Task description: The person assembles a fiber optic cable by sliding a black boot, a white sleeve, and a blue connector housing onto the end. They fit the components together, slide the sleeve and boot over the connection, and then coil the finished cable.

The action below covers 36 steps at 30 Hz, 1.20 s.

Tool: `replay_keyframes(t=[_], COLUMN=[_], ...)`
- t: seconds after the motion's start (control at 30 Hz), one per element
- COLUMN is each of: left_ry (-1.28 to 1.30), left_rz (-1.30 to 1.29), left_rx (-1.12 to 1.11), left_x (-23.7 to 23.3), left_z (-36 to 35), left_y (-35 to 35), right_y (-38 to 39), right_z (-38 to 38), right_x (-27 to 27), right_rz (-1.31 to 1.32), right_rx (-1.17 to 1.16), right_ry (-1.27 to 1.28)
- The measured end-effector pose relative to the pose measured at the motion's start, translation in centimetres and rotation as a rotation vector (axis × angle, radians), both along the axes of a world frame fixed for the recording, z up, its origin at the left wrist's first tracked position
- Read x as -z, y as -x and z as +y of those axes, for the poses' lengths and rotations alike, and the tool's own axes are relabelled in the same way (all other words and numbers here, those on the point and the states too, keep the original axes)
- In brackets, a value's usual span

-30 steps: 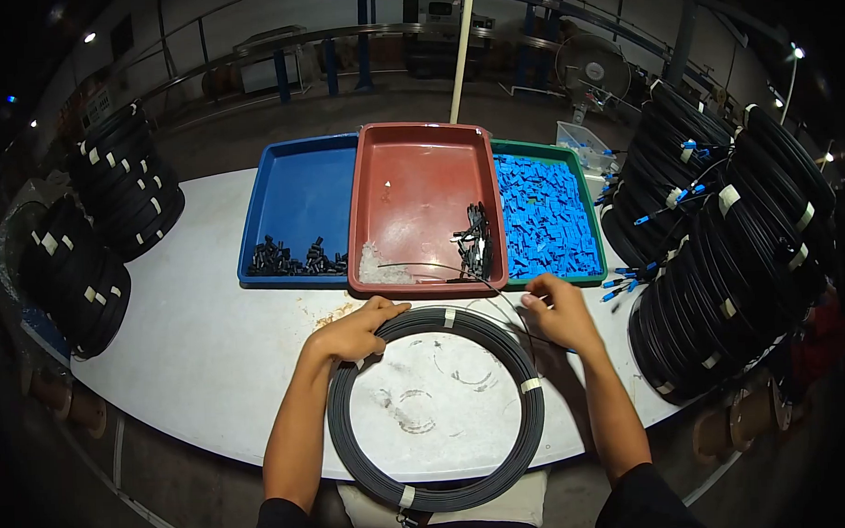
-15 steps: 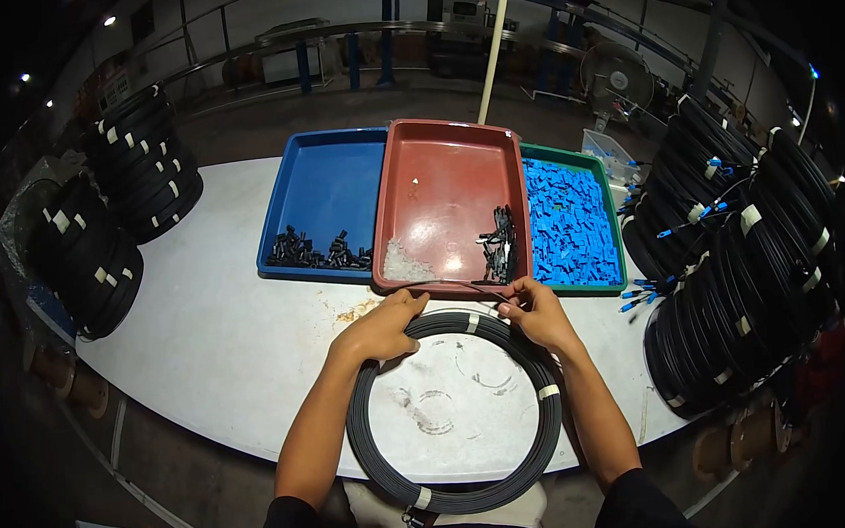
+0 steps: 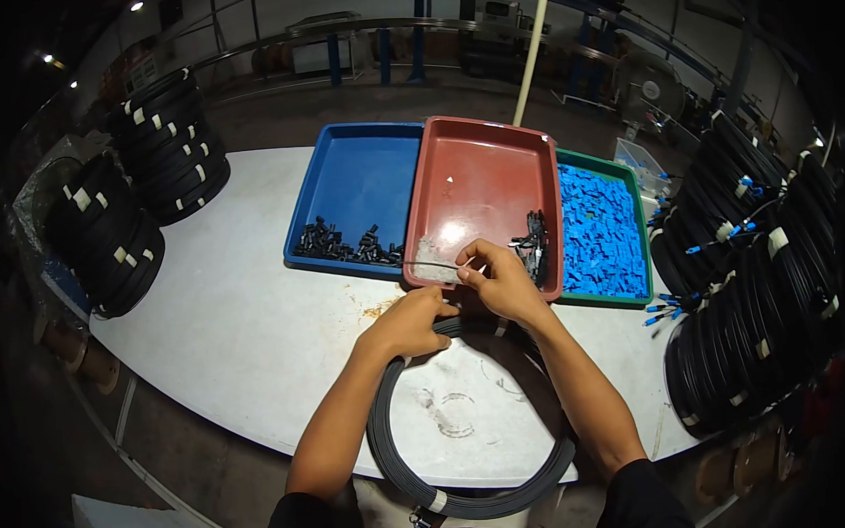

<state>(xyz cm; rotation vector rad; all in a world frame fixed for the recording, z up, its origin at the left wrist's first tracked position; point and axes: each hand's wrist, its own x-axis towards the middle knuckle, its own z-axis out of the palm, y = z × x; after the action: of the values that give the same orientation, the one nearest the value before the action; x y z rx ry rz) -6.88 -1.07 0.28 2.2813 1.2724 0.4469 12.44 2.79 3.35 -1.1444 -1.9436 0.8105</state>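
A coil of black cable (image 3: 384,433), bound with white tape, lies at the table's front edge and reaches over it. My left hand (image 3: 412,324) is closed around the coil's far left part, its thumb on the inner side. Above the near edge of the red tray, my right hand (image 3: 499,282) pinches the loose cable end (image 3: 430,264), which points left. That tray (image 3: 480,169) holds small clear pieces (image 3: 434,261) at its near left and black parts (image 3: 534,246) at its near right. Part of the coil is hidden behind my right forearm.
The blue tray (image 3: 363,173) at left holds short black pieces (image 3: 333,247). At right, the green tray (image 3: 647,256) is filled with blue connectors (image 3: 600,230). Stacked black coils stand left (image 3: 172,147) and right (image 3: 751,336), some with blue-tipped ends. A pale pole (image 3: 532,55) rises behind the trays.
My right hand has moved left and up over the red tray with the cable end. My left hand stays on the coil. The whole view has shifted slightly.
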Motion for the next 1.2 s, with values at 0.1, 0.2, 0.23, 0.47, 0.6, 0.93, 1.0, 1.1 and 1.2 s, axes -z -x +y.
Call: replay_keyframes(t=[0.1, 0.2, 0.23, 0.47, 0.6, 0.93, 1.0, 1.1, 1.2], left_ry=[-0.029, -0.003, -0.005, 0.250, 0.108, -0.109, -0.256, -0.424, -0.495], left_rz=[0.024, -0.156, -0.151, -0.033, -0.049, -0.066, 0.137, 0.221, 0.272], left_rx=[-0.010, 0.058, 0.040, 0.011, 0.075, -0.530, -0.641, -0.608, -0.588], left_x=[0.7, 0.7, 0.7, -3.7, -1.7, -4.5, -4.0, -2.7, -1.4], left_z=[0.4, 0.4, 0.3, -0.9, -1.4, 3.0, 4.7, 7.0, 8.8], left_y=[0.3, 0.4, 0.4, 1.6, 5.5, 16.6, 17.7, 18.1, 18.1], right_y=[2.5, 4.0, 4.3, 4.5, 4.5, 4.5, 4.5, 4.5, 4.5], right_z=[0.9, 0.8, 0.7, 0.3, 0.7, 0.1, 0.2, 0.2, 0.1], right_x=[0.2, 0.6, 0.9, 1.8, 3.0, 3.3, 3.2, 3.1, 2.9], right_rz=[-0.020, -0.032, -0.020, 0.060, 0.116, 0.025, 0.024, 0.026, 0.007], right_rx=[-0.006, 0.018, 0.031, -0.021, -0.022, -0.092, -0.102, -0.119, -0.135], right_ry=[-0.056, -0.106, -0.135, -0.214, -0.355, -0.316, -0.295, -0.277, -0.276])
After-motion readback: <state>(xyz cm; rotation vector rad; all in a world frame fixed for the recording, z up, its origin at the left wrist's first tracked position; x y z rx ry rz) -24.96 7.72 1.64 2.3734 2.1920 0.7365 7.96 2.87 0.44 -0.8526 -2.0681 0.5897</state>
